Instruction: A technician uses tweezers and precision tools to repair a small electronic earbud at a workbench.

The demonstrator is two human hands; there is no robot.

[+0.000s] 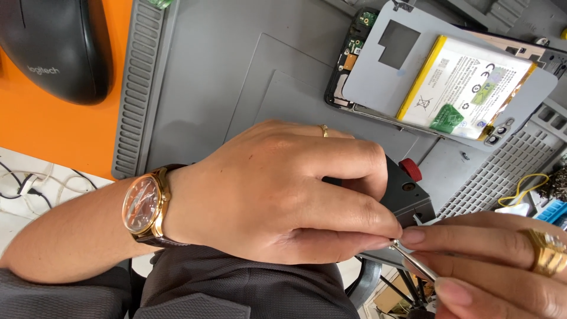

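One pair of metal tweezers (413,263) is pinched between the thumb and fingers of the right hand (496,260); the slim, bright tips meet the fingertips of the left hand (277,192) at the lower edge of the grey work mat (236,71). The left fingers are pressed together at that same point — whether a small part is held there cannot be told, since the contact is too small to resolve. Under the left hand, one dark, blocky metal fixture (407,198) is partly covered; one round red knob (410,169) projects from its upper side.

Two rings are counted: one heavy gold ring (546,251) on the right hand and one thin gold band (324,130) on the left. One wristwatch (143,204) with a gold case, brown dial and dark strap is worn on the left wrist.

On the mat, above the fixture, one opened phone (354,59) lies back-up; one flat, rectangular white battery (466,88) with a yellow edge and a green tab is exposed — a grey sheet covers part of the frame. The mat is smooth in the centre and ribbed along its left border. Left of the mat, one black, glossy computer mouse (56,47) rests on an orange surface (53,136).
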